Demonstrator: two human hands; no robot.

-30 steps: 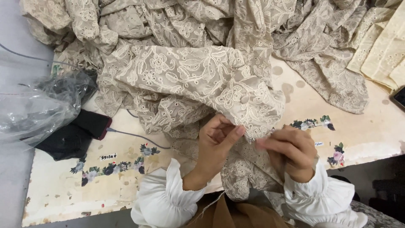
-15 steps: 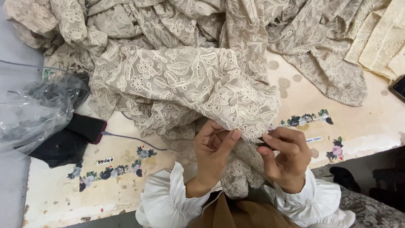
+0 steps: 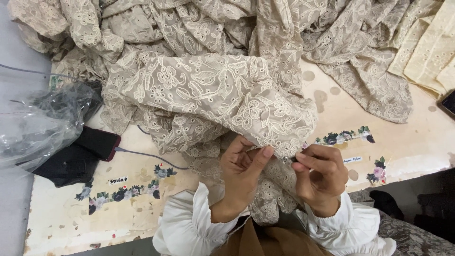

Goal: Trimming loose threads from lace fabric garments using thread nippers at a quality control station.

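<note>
Both hands, left hand (image 3: 244, 163) and right hand (image 3: 320, 173), fingers pinched on beige lace fabric (image 3: 208, 90); crumpled clear plastic bag (image 3: 38, 123) far left, floral stickers (image 3: 118, 192) along near worktop (image 3: 61, 223).

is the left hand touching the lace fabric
Touching. The head view shows the left hand with its thumb pressed against the edge of the beige lace fabric, close to the right hand.
</note>
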